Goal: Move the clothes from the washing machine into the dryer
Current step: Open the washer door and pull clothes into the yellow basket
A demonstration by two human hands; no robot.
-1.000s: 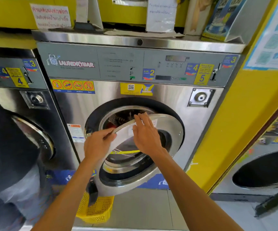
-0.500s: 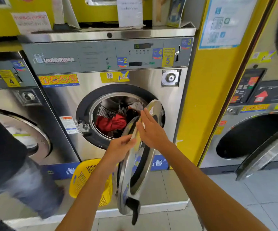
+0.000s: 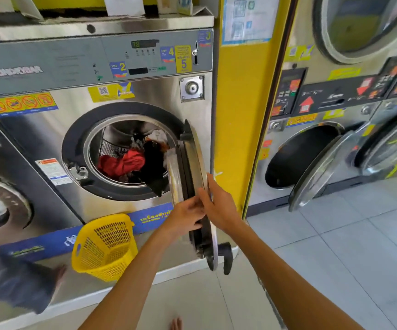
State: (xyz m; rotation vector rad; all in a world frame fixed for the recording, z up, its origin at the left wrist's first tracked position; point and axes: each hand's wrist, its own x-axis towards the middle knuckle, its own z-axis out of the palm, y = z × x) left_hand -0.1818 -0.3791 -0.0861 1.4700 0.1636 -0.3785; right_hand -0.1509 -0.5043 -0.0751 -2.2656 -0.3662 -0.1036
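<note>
The steel washing machine stands in front of me with its round door swung wide to the right, edge-on to me. Inside the drum lie the clothes: a red garment, dark pieces and a white one. My left hand grips the door's lower rim with curled fingers. My right hand rests flat against the door's outer face, fingers straight. The dryer stands at the right with its dark drum showing and its door hanging open.
A yellow plastic basket sits on the plinth below the washer opening. Another person's dark trousers and foot are at the lower left. A yellow pillar separates washer and dryer. Tiled floor spreads right.
The washer door has swung from half open to fully open on the right, both hands following it. My view has shifted right, bringing the dryer in.
</note>
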